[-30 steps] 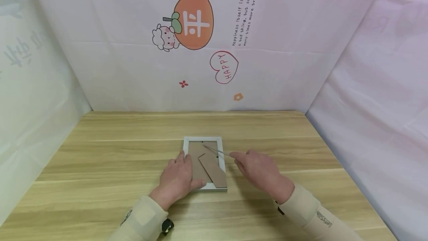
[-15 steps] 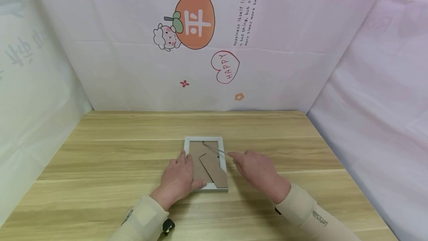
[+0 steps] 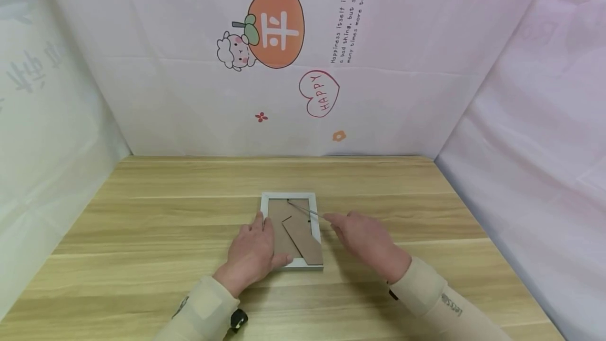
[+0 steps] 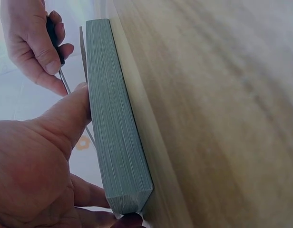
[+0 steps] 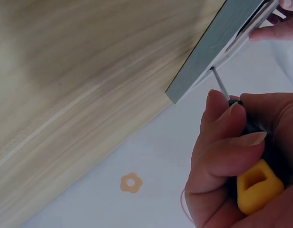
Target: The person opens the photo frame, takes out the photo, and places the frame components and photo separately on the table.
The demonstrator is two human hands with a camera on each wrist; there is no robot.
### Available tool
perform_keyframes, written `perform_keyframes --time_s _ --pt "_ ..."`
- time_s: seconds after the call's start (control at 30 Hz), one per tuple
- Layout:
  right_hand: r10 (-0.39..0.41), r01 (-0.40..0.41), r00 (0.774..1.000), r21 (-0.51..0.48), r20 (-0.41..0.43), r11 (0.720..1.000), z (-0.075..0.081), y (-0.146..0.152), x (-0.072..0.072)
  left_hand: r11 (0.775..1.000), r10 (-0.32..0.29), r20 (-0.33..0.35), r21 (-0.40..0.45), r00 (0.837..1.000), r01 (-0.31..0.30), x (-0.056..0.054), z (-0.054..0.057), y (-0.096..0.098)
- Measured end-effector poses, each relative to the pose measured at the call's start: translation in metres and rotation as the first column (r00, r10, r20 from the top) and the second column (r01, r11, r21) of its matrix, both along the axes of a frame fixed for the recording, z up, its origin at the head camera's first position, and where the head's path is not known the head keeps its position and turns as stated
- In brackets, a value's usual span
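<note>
A white picture frame (image 3: 288, 196) lies face down on the table, its brown backing board (image 3: 279, 211) and the board's stand leg (image 3: 305, 243) on top. My left hand (image 3: 251, 249) presses on the frame's left side, fingers mostly straight, thumb on the near rim. In my right hand (image 3: 366, 241) I grip a screwdriver by its black and yellow handle (image 5: 258, 190). Its thin metal shaft (image 3: 306, 211) slants across the backing, the tip at a small black tab (image 3: 288, 201) by the far rim. Another black tab (image 3: 310, 221) shows on the right side.
The wood-grain table (image 3: 165, 214) spreads around the frame. Behind it rises a white printed cloth (image 3: 189, 104), with more cloth hanging at both sides.
The screwdriver's tip has shifted slightly toward the far rim, onto the black tab, and my right hand has edged left. My left hand and the frame stay put.
</note>
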State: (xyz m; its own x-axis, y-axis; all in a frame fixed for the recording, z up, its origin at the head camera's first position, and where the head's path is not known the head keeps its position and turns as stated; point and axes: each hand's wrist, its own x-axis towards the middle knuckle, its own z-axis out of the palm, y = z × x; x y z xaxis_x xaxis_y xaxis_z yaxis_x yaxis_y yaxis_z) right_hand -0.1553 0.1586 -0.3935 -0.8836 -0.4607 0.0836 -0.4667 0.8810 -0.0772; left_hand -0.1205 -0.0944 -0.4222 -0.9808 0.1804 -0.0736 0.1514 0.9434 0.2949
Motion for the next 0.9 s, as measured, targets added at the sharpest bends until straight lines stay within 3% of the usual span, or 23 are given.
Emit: perform_keyframes --time_s 0.1,0.23,0.37,0.5,0.6,0.7,0.83,0.9 --pt "0.014 -0.011 0.996 -0.036 0.086 0.999 0.003 0.003 -0.007 1.000 0.000 0.000 -0.003 1.000 0.000 0.000 0.000 0.000" --pt "0.021 -0.001 0.975 -0.089 0.220 0.996 0.008 0.009 -0.018 1.000 0.004 0.002 -0.003 1.000 -0.004 0.000 0.001 0.000" --pt "0.034 0.034 0.928 -0.176 0.372 0.984 0.009 0.016 -0.029 1.000 0.005 0.002 0.004 1.000 -0.005 0.001 0.001 0.000" --pt "0.082 0.074 0.871 -0.294 0.485 0.953 0.009 0.022 -0.035 1.000 0.004 0.002 0.004 1.000 -0.004 0.001 0.003 0.000" --pt "0.092 0.090 0.856 -0.323 0.509 0.942 0.009 0.024 -0.036 1.000 0.004 0.002 -0.001 1.000 -0.004 0.001 0.003 0.000" --pt "0.088 0.051 0.884 -0.282 0.459 0.958 0.009 0.023 -0.034 1.000 0.004 0.005 -0.003 1.000 -0.004 0.000 0.003 0.000" --pt "0.097 -0.052 0.956 -0.166 0.275 0.985 0.010 0.021 -0.027 1.000 -0.002 0.017 -0.010 1.000 0.002 0.001 0.003 0.000" --pt "0.109 -0.087 0.976 -0.119 0.186 0.989 0.011 0.021 -0.022 1.000 -0.008 0.021 -0.018 1.000 0.008 0.002 0.003 0.000"
